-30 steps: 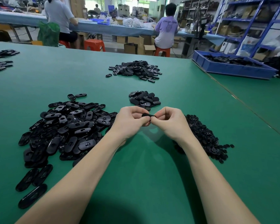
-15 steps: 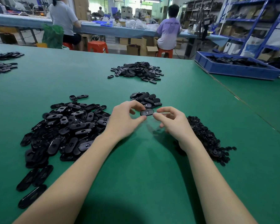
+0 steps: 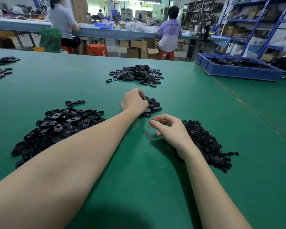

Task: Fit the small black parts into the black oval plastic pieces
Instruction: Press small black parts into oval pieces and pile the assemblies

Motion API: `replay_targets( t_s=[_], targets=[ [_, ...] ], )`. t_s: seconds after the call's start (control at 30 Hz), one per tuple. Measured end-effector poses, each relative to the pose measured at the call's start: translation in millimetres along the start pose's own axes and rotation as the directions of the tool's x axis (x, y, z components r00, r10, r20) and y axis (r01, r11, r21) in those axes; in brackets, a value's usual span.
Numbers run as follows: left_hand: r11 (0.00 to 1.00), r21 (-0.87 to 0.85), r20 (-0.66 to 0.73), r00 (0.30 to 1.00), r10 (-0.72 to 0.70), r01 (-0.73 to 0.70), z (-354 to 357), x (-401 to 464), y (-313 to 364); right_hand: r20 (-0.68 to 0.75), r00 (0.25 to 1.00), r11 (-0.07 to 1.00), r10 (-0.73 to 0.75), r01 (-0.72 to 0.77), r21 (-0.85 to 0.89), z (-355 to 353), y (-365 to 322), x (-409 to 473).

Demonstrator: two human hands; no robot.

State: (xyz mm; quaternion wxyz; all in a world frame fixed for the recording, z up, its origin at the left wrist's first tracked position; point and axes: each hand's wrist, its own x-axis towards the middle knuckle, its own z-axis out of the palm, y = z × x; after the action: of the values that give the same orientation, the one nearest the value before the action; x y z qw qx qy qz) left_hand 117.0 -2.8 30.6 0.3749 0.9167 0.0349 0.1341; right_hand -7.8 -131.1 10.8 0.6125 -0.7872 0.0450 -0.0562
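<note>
A big heap of empty black oval pieces (image 3: 61, 126) lies at the left of the green table (image 3: 139, 179). A heap of small black parts (image 3: 205, 142) lies at the right. Between them, further back, sits a small pile of oval pieces (image 3: 153, 105). My left hand (image 3: 134, 101) reaches onto that small pile, its fingers curled round a black oval piece at the pile's left edge; the fingertips are partly hidden. My right hand (image 3: 170, 129) hovers beside the small parts, fingers loosely curled, holding nothing.
Another pile of oval pieces (image 3: 135, 74) lies further back in the middle, and two more piles (image 3: 0, 66) at the far left edge. A blue bin (image 3: 238, 68) with black parts stands at the back right. Two people sit at a bench behind.
My hands have parted. The left hand carried the oval piece forward to the small pile. The right hand let go and dropped back toward the small parts.
</note>
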Motion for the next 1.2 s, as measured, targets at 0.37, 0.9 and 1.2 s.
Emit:
replay_targets(
  t_s=[0.37,0.9,1.2],
  targets=[
    [0.981,-0.146,-0.067,0.99,0.123,-0.131,-16,-37,-17,0.006,1.0,0.999,0.014,-0.014,-0.039,4,1,2],
    [0.948,-0.121,0.003,0.954,0.298,-0.296,-80,-61,-60,-0.033,0.996,0.8,-0.087,0.05,-0.598,23,3,-2],
    [0.986,0.142,0.05,0.995,0.081,-0.088,-124,-40,-108,-0.006,0.995,0.716,-0.102,0.069,-0.694,31,0,-4]
  ],
)
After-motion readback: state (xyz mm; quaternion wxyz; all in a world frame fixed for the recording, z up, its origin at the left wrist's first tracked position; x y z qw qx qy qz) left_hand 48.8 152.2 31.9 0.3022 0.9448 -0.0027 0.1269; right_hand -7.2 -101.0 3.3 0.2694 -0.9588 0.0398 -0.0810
